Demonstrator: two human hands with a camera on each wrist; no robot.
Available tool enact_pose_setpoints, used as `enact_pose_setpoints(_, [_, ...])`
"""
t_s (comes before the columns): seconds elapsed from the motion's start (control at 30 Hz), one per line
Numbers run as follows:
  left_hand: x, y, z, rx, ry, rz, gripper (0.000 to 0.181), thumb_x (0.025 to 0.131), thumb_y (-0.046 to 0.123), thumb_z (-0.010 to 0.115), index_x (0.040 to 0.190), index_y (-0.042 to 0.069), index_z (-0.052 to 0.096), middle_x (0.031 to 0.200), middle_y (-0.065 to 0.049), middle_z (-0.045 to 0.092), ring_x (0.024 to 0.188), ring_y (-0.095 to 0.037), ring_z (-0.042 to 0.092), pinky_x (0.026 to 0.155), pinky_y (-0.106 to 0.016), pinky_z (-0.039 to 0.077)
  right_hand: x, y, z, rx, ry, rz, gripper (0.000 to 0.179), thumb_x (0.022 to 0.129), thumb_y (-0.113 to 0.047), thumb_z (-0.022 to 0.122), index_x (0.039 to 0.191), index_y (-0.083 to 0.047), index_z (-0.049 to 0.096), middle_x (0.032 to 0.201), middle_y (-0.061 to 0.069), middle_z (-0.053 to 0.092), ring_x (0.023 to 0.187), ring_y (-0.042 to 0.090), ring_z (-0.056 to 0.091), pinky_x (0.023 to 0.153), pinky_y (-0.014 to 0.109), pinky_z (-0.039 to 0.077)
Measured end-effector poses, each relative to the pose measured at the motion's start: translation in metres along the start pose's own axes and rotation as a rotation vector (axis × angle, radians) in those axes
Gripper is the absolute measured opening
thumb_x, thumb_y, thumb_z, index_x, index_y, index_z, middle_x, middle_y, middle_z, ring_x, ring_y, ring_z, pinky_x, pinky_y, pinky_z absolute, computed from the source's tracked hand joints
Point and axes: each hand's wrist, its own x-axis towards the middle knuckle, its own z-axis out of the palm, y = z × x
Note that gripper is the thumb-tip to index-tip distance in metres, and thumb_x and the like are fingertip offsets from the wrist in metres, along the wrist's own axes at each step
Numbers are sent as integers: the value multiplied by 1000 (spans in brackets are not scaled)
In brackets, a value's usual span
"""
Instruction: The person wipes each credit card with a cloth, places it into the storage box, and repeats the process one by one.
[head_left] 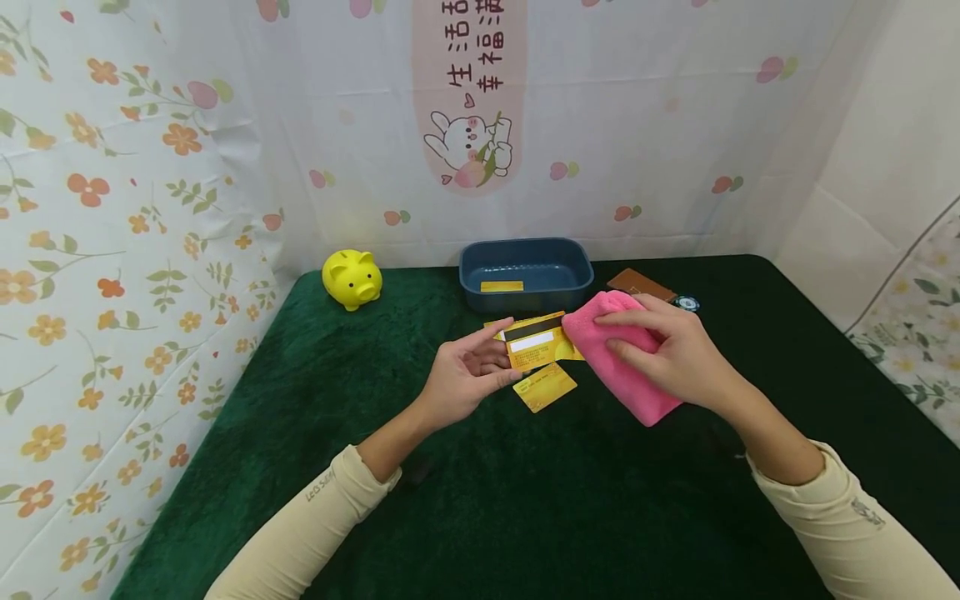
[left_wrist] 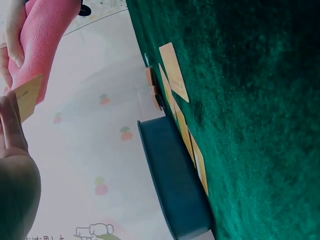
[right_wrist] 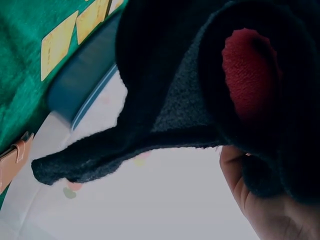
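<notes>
Your left hand (head_left: pixel 467 375) is raised palm up over the green cloth (head_left: pixel 480 500), its fingers (head_left: pixel 487 360) curled round the near end of a yellow card (head_left: pixel 534 343) that shows a dark stripe and a white strip. In the left wrist view the same card (left_wrist: pixel 27 96) sticks up from your fingertips with its edge against the pink fabric.

Your right hand (head_left: pixel 671 350) grips a folded pink cloth (head_left: pixel 618 367); the fingers wrap over its top and the thumb lies along its near side. The cloth's left end touches the far end of the held card, just past your left fingertips. The right wrist view is mostly filled by the cloth, in shadow, so it adds little about the grip.

Just below your left fingertips, a second yellow card (head_left: pixel 545 387) lies flat on the green cloth. Beyond the held card, more yellow cards (head_left: pixel 525 321) lie fanned under it.

Farther out from your fingers sits a blue tray (head_left: pixel 525 271) with one yellow card (head_left: pixel 501 286) inside. Beyond your right knuckles lie a brown wallet (head_left: pixel 640 285) and a small dark round thing (head_left: pixel 686 303). Well to the far left of your left hand stands a yellow piggy bank (head_left: pixel 352 278).
</notes>
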Motion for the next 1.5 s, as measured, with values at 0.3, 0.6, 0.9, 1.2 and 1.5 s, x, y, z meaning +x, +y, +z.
enact_pose_setpoints(0.3, [-2,-3,0,-28,-29,9,59,87,-11,68,141,-7,45,112,-26,67,94,-25,69,82,-36,59,1,3,0,-34,28,24,40,80,7,76,117,-6,71,117,13,63,93,18,54,66,16,51])
enact_pose_setpoints(0.6, [3,-5,4,-31,73,8,61,85,-12,70,141,-2,48,112,-24,62,92,-25,69,84,-36,59,-3,1,2,88,0,60,42,81,9,75,120,-5,70,118,10,63,88,11,57,65,19,55])
enact_pose_setpoints(0.9, [6,-7,9,-32,111,-32,58,86,-10,70,139,-1,49,117,-22,57,88,-27,69,81,-33,59,-4,-5,3,202,-73,125,37,87,4,71,122,-6,68,134,15,56,95,12,59,66,24,57])
enact_pose_setpoints(1.2, [7,-6,12,-8,183,-33,55,88,-8,69,137,3,46,108,-22,61,79,-22,65,62,-23,55,-3,-5,4,215,-99,144,36,88,2,71,124,-7,67,132,14,55,91,15,60,64,27,58])
enact_pose_setpoints(1.5, [7,-5,8,-29,131,-11,35,91,-7,66,125,-8,60,119,-22,61,86,-21,63,69,-23,55,-2,-5,4,220,-103,161,36,89,2,70,123,-7,68,128,11,57,86,17,61,63,27,58])
